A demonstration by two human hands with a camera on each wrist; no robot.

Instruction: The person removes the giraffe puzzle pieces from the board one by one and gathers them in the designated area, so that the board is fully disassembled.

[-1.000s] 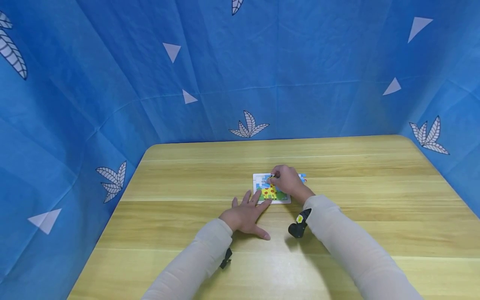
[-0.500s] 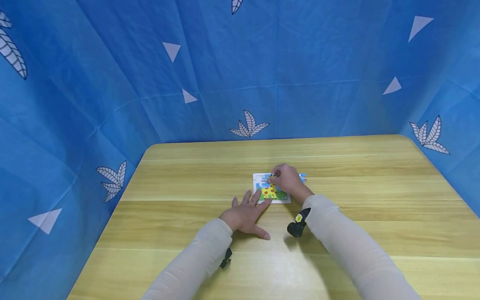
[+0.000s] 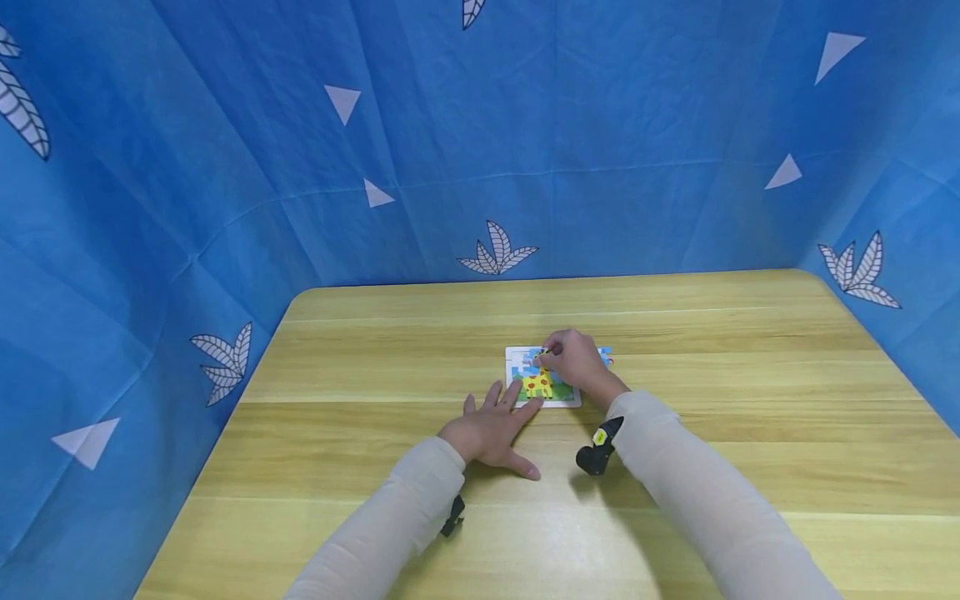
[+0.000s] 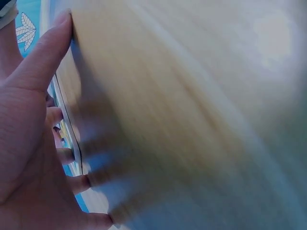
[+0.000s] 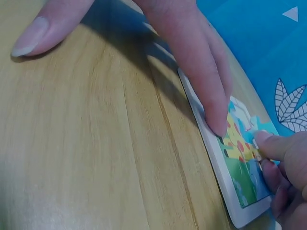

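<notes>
A small jigsaw puzzle with a white-rimmed tray (image 3: 564, 404) lies on the table, showing a yellow giraffe with red spots (image 3: 534, 386) on green and blue. My left hand (image 3: 491, 435) is spread flat-fingered at its near edge; in the right wrist view, a left fingertip presses on the giraffe part beside the rim (image 5: 214, 153). At the puzzle's upper middle, my right hand (image 3: 579, 360) pinches a puzzle piece (image 3: 542, 353) with the giraffe's head between thumb and fingers. The right hand hides the tray's upper right part. The left wrist view mostly shows the left hand (image 4: 29, 143) and blurred tabletop.
Blue puzzle pieces (image 3: 606, 355) show just past the right hand, at the tray's right side. The wooden table (image 3: 375, 350) ends at a blue cloth backdrop (image 3: 450, 150) with leaf and triangle prints. Each wrist wears a black camera mount (image 3: 596, 454).
</notes>
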